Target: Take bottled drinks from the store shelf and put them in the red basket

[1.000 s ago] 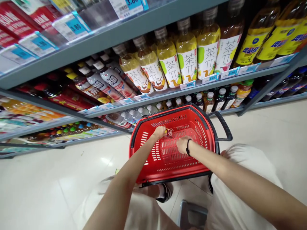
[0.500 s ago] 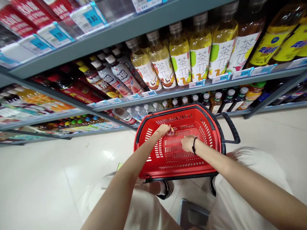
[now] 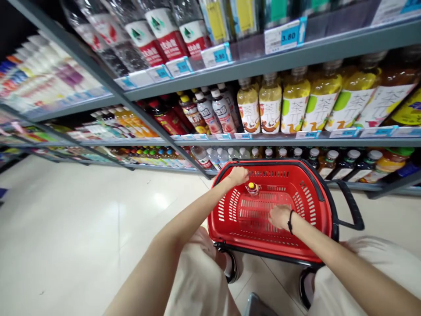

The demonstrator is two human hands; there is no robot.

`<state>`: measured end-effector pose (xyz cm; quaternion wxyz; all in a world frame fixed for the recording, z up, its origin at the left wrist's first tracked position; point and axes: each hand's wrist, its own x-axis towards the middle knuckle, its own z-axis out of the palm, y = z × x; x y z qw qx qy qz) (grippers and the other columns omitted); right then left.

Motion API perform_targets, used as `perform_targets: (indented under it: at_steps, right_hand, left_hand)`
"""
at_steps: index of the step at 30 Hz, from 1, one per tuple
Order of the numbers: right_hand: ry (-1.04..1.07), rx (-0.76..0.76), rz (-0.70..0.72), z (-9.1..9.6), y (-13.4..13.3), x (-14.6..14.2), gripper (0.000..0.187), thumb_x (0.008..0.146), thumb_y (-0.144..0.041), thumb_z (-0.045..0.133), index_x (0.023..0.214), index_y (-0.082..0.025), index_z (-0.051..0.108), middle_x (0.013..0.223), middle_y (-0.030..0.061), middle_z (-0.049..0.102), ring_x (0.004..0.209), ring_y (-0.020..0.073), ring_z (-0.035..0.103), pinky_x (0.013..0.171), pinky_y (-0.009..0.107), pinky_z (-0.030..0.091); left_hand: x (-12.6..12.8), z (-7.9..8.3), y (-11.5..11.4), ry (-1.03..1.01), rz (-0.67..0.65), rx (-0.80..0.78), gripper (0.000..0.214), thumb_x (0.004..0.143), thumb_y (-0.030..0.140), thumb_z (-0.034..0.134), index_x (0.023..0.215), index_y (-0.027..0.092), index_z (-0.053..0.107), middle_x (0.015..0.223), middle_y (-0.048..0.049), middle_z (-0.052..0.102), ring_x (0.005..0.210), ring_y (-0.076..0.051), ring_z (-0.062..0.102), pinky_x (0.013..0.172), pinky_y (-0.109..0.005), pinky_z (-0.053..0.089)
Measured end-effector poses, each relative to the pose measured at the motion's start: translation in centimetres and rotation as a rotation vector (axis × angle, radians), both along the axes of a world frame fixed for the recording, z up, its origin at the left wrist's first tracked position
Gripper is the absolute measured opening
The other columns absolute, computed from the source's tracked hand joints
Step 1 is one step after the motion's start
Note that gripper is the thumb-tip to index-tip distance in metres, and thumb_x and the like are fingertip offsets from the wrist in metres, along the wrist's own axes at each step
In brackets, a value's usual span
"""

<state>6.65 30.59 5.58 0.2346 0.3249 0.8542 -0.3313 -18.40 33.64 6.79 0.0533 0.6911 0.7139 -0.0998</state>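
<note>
Sm. bottle (image 3: 252,189) w/ yellow cap is inside red basket (image 3: 253,242), twd far L part, cap up to cam, looks upright. L hand (image 3: 239,175) is over far-L end of basket, just beside bottle, visible gap btwn them; fingers bent, mostly hidden by back of hand, can't tell wide or narrow. R hand (image 3: 280,216) is over basket interior, R of bottle & nearer to body, apart from it; fingers curled, tips partly hidden, can't tell how wide or if touching basket. Black wristband (image 3: 290,221) on R wrist. Basket has slotted walls + bottom, black trim, black handle (image 3: 353,206) out on R side; it's btwn person & shelf unit (image 3: 296,142). Mid shelf: row of tea bottles (image 3: 294,107), white labels; L of these, slimmer bottles (image 3: 222,114) w/ white caps. Lower shelf, beyond basket: dark bottles (image 3: 348,166), pale caps. Upper shelf: clear bottles (image 3: 162,30), red/white labels; price tags (image 3: 284,36) along edge, one reads 3.80. Floor (image 3: 82,228) pale, shiny. Near bottom: person's pale clothing (image 3: 200,281), plus grey item (image 3: 253,305), cut off, type unclear.
</note>
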Motion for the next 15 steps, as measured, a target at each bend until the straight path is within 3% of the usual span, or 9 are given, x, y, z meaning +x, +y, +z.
perform_targets:
  at_steps: [4,9,11,12,15]
  right_hand:
    - [-0.069,-0.057,0.115,2.3,-3.4,0.1,0.056,0.075,-0.066,0.074,0.079,-0.011,0.077,0.094,0.0266,0.076,0.108,0.0456,0.073,0.095,0.057,0.057]
    - [-0.107,-0.099,0.191,4.4,-5.9,-0.1,0.065,0.079,-0.076,0.063,0.088,-0.015,0.081,0.099,0.0245,0.077,0.110,0.0442,0.073,0.093,0.053,0.059]
    - [-0.136,-0.106,0.226,4.9,-6.0,-0.2,0.065,0.082,-0.075,0.059,0.094,-0.017,0.083,0.106,0.0246,0.076,0.113,0.0437,0.072,0.095,0.052,0.058]
    - [-0.154,-0.109,0.246,5.1,-5.9,-0.3,0.067,0.083,-0.075,0.057,0.099,-0.015,0.083,0.112,0.0259,0.075,0.117,0.0443,0.070,0.098,0.053,0.057]
    - [-0.192,-0.108,0.284,5.2,-5.5,-0.4,0.076,0.085,-0.073,0.054,0.109,-0.007,0.082,0.121,0.0298,0.072,0.124,0.0469,0.066,0.105,0.055,0.053]
  left_hand:
    - [-4.6,7.2,-0.8,-0.073,0.187,0.290,0.030,0.103,0.035,0.051,0.109,0.014,0.073,0.098,-0.0144,0.076,0.096,-0.027,0.073,0.085,-0.033,0.050]
    - [-12.4,16.5,-1.3,-0.095,0.583,0.722,0.030,0.103,0.029,0.044,0.112,0.012,0.067,0.111,-0.0171,0.074,0.107,-0.030,0.070,0.093,-0.038,0.049]
    - [-15.5,18.9,-0.7,-0.125,0.676,0.821,0.032,0.097,0.024,0.054,0.123,0.007,0.061,0.118,-0.0191,0.072,0.114,-0.031,0.068,0.099,-0.040,0.049]
    - [-16.7,19.6,-0.3,-0.141,0.692,0.858,0.044,0.092,0.024,0.063,0.130,0.004,0.056,0.126,-0.0213,0.068,0.120,-0.031,0.065,0.102,-0.039,0.048]
    - [-19.4,20.0,1.5,-0.338,0.672,0.911,0.079,0.077,0.020,0.082,0.143,0.002,0.043,0.138,-0.0228,0.062,0.127,-0.028,0.061,0.106,-0.033,0.047]
